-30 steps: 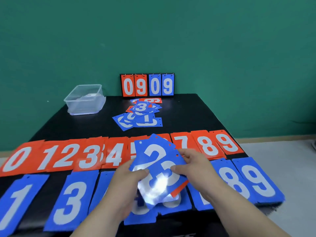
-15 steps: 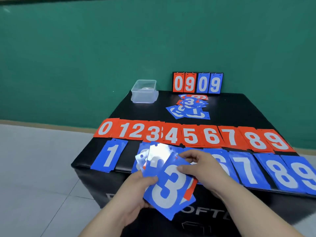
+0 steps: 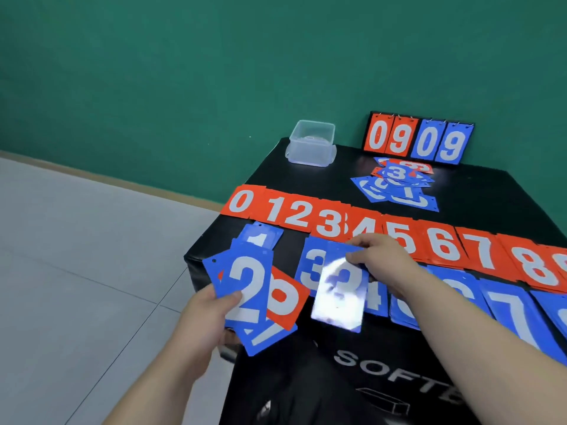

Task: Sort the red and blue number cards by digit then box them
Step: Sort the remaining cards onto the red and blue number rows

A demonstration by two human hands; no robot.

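The left hand (image 3: pixel 202 320) holds a small fan of cards out past the near left corner of the tabletop (image 3: pixel 475 191), above the floor (image 3: pixel 76 256). Its thumb lies on the face of the top card, a blue 2 (image 3: pixel 245 286), and its fingers are curled beneath the fan, clamped on it. A red card (image 3: pixel 285 299) sticks out to the right from under the 2; its digit is partly covered and I cannot tell whether it is a 6 or a 9. A blue 7 (image 3: pixel 264 335) shows at the bottom of the fan.

The right hand (image 3: pixel 377 259) pinches the top edge of a blue 3 (image 3: pixel 340 289), fingers together on it. This card catches a strong glare and hangs tilted over the near blue row, partly covering the blue 3 pile (image 3: pixel 310 268) that lies flat there. Whether the card touches the pile cannot be told.

On the tabletop a red row (image 3: pixel 306 213) runs from 0 at the left to 8 at the right frame edge. Nearer the person lies the blue row: a 1 (image 3: pixel 260 237) partly behind the fan, the 3 pile, a 4, then others partly hidden by the right arm, and a 7. Between the 1 and the 3 pile there is a gap.

A loose heap (image 3: pixel 399 185) of mixed cards lies behind the red row. Behind it a scoreboard (image 3: pixel 417 139) stands reading 0 9 0 9. A clear box (image 3: pixel 311 142) sits at the far left corner
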